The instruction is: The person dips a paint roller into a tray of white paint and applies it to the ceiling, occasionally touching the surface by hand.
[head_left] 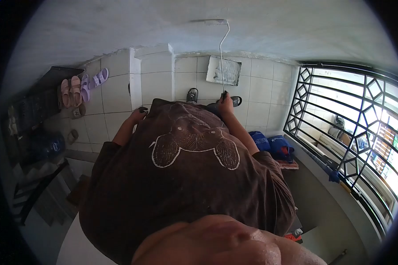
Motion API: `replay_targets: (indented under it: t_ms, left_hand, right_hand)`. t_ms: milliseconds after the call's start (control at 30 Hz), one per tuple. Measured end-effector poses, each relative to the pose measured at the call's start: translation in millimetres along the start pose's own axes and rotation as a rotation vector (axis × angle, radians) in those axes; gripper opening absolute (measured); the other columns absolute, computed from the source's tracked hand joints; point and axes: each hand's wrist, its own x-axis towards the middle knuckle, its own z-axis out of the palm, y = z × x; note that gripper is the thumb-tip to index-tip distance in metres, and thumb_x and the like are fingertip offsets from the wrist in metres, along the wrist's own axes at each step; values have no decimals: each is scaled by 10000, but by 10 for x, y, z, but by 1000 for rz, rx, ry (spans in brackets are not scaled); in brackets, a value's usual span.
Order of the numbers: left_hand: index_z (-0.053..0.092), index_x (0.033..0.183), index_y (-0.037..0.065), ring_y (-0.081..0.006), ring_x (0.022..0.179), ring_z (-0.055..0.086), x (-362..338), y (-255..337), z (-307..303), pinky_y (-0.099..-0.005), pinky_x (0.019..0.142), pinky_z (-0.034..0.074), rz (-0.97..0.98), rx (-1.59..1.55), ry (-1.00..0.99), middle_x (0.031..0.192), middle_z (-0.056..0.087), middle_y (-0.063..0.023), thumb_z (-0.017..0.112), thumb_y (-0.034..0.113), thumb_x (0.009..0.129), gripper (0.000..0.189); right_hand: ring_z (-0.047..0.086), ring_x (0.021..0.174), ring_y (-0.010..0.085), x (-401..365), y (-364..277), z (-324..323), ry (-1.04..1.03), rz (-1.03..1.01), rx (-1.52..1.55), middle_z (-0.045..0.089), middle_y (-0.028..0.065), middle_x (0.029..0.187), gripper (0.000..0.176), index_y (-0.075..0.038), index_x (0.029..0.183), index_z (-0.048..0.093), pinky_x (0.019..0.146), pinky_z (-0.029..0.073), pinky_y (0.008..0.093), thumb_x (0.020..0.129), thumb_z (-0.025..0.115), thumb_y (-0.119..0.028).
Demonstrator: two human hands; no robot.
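Observation:
My right hand (225, 106) is closed round the dark handle of a paint roller (222, 57). Its long, bent white frame reaches up to the pale wall (269, 26), where the roller head appears to rest against the surface. Below the wall, a paint tray (215, 73) smeared with white and grey lies on the tiled floor, partly crossed by the roller frame. At my left side, my left hand (138, 116) is curled by the brown shirt (199, 185), with something small and dark at its fingers that I cannot make out.
Dark shoes (192, 95) are on my feet, close to the tray. Pink sandals (70, 91) and purple sandals (98, 78) lie at the left. A black metal grille (340, 106) runs along the right, with blue bags (278, 145) near its base. A low white ledge (135, 79) juts from the wall.

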Motion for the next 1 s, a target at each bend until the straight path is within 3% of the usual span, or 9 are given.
replay_targets:
  t_ms: [100,267,400,600,700,800,900,1000]
  left_hand:
    - [572,1193,29,-264,1014,619,67,80,11,-367,867,482,-30,-149,-10,1130,637,-159,616,319,843,456]
    - [565,1204,36,-267,1017,622,10,314,-10,-361,866,482,-2,-11,8,1126,640,-163,608,276,834,443]
    - [558,1210,39,-264,992,632,40,106,58,-355,857,484,-1,-24,5,1093,654,-170,605,262,828,445]
    - [580,1182,42,-262,954,640,-104,99,44,-348,835,490,-69,32,-58,1058,665,-169,611,276,827,426]
    - [592,1161,31,-256,943,640,-13,-102,43,-343,820,493,168,208,-49,1038,668,-172,612,283,842,407]
    - [595,1154,25,-258,957,634,107,-57,21,-345,838,485,7,8,0,1023,670,-168,610,291,856,399]
    - [596,1154,29,-258,981,625,66,182,-65,-349,867,471,-19,15,-10,1031,668,-161,607,290,862,391]
    - [599,1152,38,-261,977,623,-30,377,-131,-352,872,465,40,12,22,1020,668,-161,604,293,866,384]
  right_hand:
    - [596,874,442,32,87,1,39,-64,39,623,266,917,251,13,1056,536,733,485,503,870,523,-155]
    - [595,874,443,23,44,-10,27,-18,41,622,267,916,252,7,1049,536,734,478,507,850,534,-147]
    - [588,858,448,-99,-112,-58,28,-16,55,616,261,890,230,7,1029,536,724,468,513,852,529,-139]
    - [582,804,440,-165,-377,-143,266,-294,213,601,240,833,221,-5,1044,537,681,465,489,868,525,-139]
    - [584,801,439,-73,-670,-257,289,-249,229,604,245,846,251,6,1081,523,683,470,478,867,528,-125]
    - [589,800,442,74,-691,-174,331,-265,287,608,253,853,282,18,1113,507,688,472,482,863,529,-111]
    - [597,807,444,93,-511,2,227,-161,148,612,265,863,294,25,1124,499,694,481,487,860,528,-101]
    - [597,823,447,63,-234,237,237,-195,129,612,272,862,299,22,1128,498,705,486,494,862,526,-112]
